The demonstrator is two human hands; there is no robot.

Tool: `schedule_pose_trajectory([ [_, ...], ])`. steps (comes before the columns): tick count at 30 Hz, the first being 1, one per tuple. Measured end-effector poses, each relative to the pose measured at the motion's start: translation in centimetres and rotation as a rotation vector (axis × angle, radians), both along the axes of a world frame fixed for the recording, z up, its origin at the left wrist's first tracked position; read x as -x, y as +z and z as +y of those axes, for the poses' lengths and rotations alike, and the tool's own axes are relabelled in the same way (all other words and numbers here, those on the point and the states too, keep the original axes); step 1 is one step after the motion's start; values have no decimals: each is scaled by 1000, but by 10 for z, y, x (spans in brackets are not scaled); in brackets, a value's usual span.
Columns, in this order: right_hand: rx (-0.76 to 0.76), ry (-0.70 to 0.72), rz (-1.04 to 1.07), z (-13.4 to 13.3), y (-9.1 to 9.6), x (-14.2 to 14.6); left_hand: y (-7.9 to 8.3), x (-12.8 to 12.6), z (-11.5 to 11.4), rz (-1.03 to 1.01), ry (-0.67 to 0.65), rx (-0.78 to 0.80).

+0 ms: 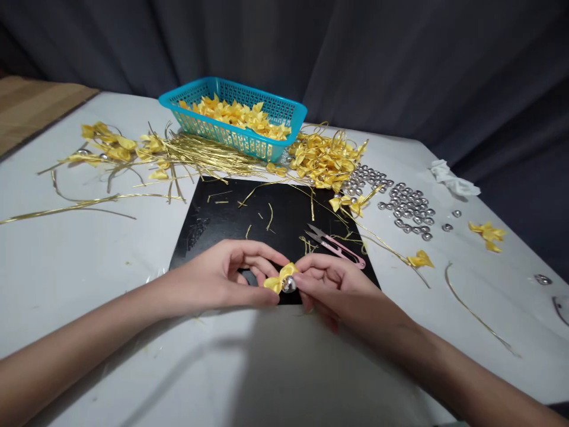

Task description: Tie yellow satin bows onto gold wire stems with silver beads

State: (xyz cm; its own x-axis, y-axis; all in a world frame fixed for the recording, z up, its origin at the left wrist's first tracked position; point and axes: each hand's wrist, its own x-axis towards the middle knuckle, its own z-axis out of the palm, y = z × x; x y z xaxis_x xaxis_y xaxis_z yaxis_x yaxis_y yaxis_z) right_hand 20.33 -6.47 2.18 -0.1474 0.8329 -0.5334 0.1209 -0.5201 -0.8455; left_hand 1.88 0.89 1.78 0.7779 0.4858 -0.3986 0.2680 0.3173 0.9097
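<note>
Both hands meet over the near edge of a black mat (231, 222). My left hand (226, 279) pinches a small yellow ribbon bow (278, 277) between thumb and fingers. My right hand (329, 281) is closed on the same bow from the right, fingertips at a small silver bell (288, 285) against the bow. Pink thread snips (335, 244) lie on the mat just beyond my right hand.
A blue basket (284, 112) of yellow bows stands at the back. Gold wire strands (195, 155), loose bows (324, 157) and silver bells (406, 204) are spread beyond the mat. A crumpled white tissue (453, 181) lies far right. The white table (89, 261) ends at a dark curtain.
</note>
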Motion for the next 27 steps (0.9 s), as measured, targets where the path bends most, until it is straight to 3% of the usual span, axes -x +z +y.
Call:
schedule_pose_trajectory([
  [7,-165,2,-76,-4,4,0,2,-5,-6,24,111,-55],
  [10,-367,42,-221,-7,2,-1,4,-6,-8,45,105,-43],
  [14,-751,63,-461,-9,-4,-3,3,-7,-10,-13,98,-15],
  [16,-859,85,-567,-9,-6,-4,1,-7,-11,-34,94,-10],
  [20,-832,-16,-674,-10,-5,-2,-3,-7,-12,-34,120,35],
  [24,-678,-257,-568,-7,-2,1,-4,-10,-15,-39,157,58],
  [27,-537,-315,-460,-4,-1,2,-3,-10,-14,-32,152,35],
])
